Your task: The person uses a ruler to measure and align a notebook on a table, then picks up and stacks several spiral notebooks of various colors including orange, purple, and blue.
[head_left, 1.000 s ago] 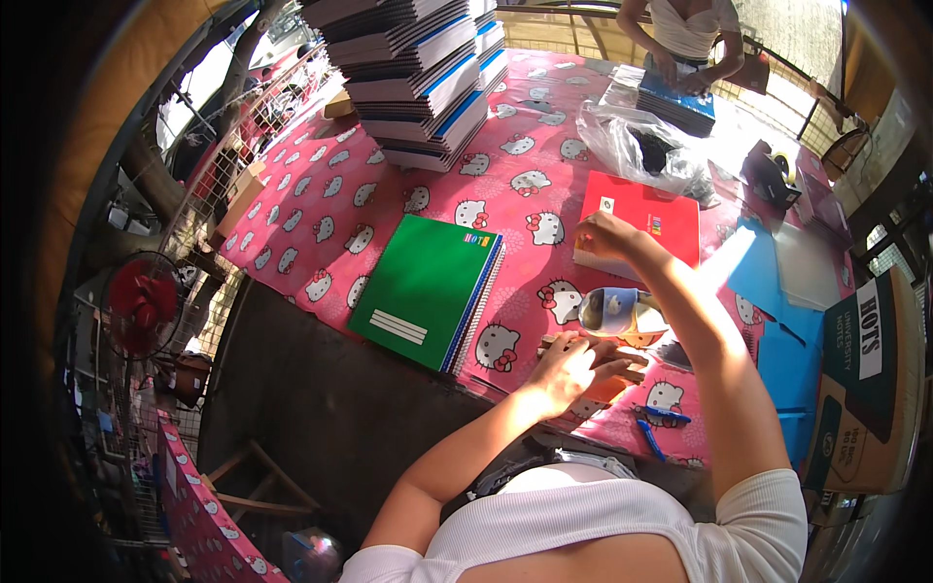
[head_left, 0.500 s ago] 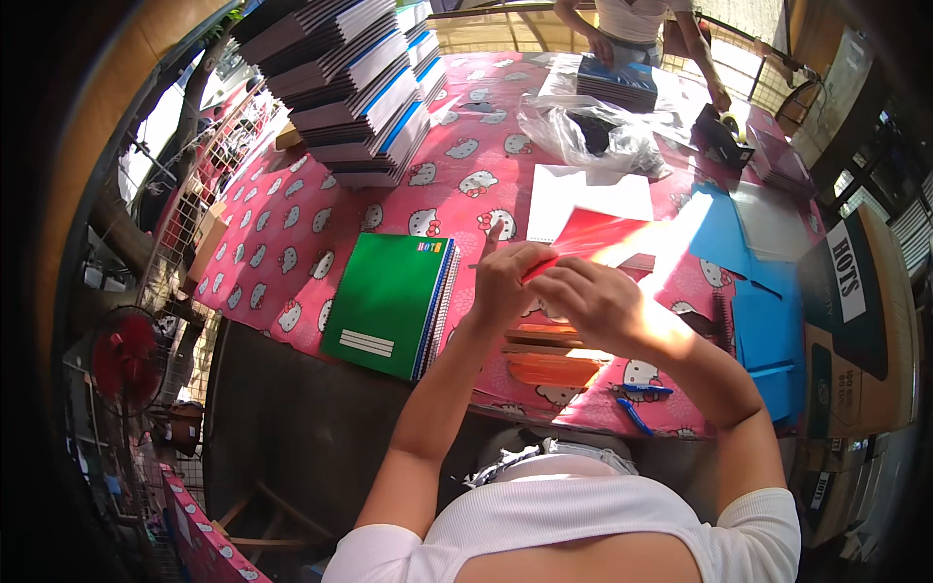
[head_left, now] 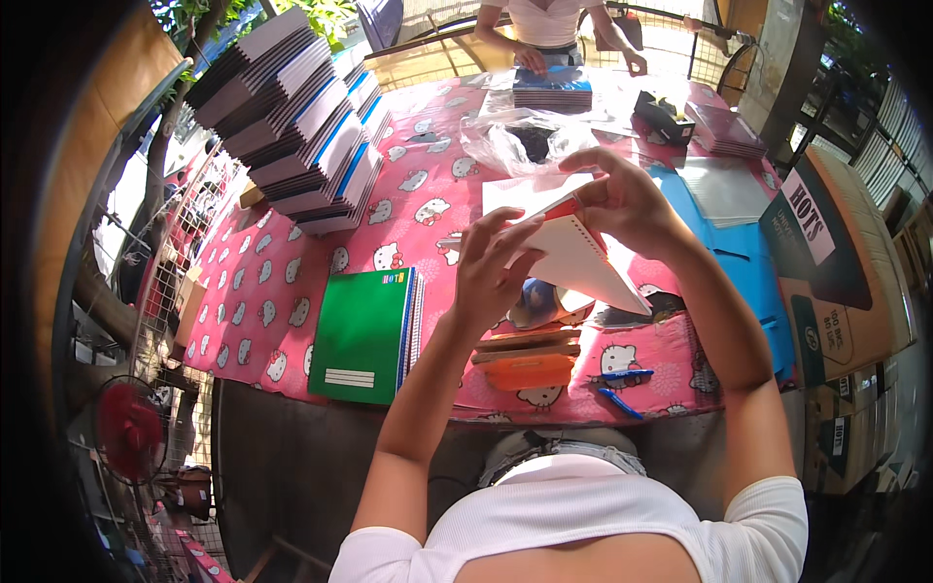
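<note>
A spiral notebook with white pages and a red cover is tilted above the table between my hands. My right hand grips its upper right side, fingers curled at the red cover. At its left edge, my left hand has its fingers and thumb closed on the notebook. Underneath lies a white-paged pad, partly hidden. To the left of my forearm rests a stack of spiral notebooks with a green one on top. An orange bundle and two blue pens lie near the table edge.
Tall stacks of notebooks stand at the far left. Across the table a person has a hand on a blue stack. A plastic bag, a tape dispenser, blue sheets and cardboard boxes occupy the middle and right.
The red notebook has been turned so its white pages and spiral edge face me. My hands have moved up and apart, with my right hand now at its upper side. The view has shifted.
</note>
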Motion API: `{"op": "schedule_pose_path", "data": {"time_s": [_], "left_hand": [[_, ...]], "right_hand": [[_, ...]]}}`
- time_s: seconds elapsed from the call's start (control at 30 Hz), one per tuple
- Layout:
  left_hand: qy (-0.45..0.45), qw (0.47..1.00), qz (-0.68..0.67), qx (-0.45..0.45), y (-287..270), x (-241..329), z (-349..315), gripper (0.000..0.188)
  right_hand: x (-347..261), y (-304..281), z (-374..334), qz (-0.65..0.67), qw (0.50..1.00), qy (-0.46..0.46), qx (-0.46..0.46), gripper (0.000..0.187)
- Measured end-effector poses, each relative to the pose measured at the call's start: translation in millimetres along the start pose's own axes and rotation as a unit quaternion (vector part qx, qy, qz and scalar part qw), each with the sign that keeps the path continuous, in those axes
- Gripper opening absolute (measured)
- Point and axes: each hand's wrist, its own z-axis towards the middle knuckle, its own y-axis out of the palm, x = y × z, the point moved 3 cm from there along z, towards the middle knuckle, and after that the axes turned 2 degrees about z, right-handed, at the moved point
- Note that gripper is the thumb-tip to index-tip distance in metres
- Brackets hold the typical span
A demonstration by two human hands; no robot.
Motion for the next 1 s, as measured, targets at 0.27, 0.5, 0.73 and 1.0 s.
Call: {"op": "schedule_pose_path", "data": {"time_s": [0.27,0.5,0.73,1.0], "left_hand": [[0.076,0.994,0.022,-0.077,1,6,31,0.017],[0.000,0.994,-0.042,0.098,-25,-107,38,0.016],[-0.112,0.979,-0.033,-0.170,39,-189,-73,0.023],[-0.148,0.959,-0.119,-0.211,48,-57,15,0.062]], "right_hand": [[28,-66,-17,-0.031,0.988,-0.113,0.106,0.047],[-19,-206,-133,0.054,0.841,-0.196,0.502,0.040],[-57,-178,-178,-0.248,0.793,-0.180,0.527,0.033],[-74,-100,-150,-0.256,0.881,-0.034,0.396,0.032]]}}
